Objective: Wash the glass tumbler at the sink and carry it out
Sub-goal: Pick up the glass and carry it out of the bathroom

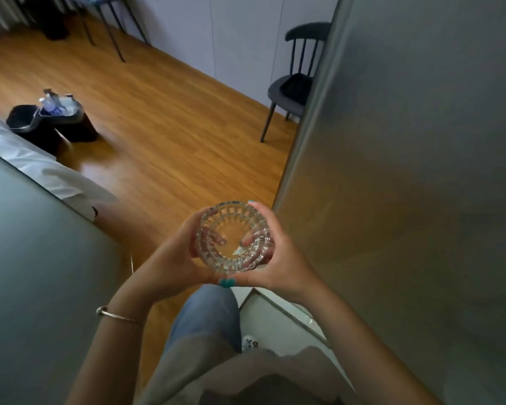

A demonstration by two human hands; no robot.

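Head view: glass tumbler (pixel 233 237) cupped w/ both hands, left hand (pixel 173 263) and right hand (pixel 278 258) wrapped round its walls, at chest height in a doorway. Risk: if wet, glass may slip; right elbow could clip door panel (pixel 406 171).

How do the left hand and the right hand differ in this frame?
The left hand grips the glass tumbler from the left; the right hand grips it from the right. The left wrist carries a thin bracelet; the right wrist is bare. The right hand sits near the grey door panel, the left over the wooden floor. Both have teal nails, thumbs meeting under the rim.
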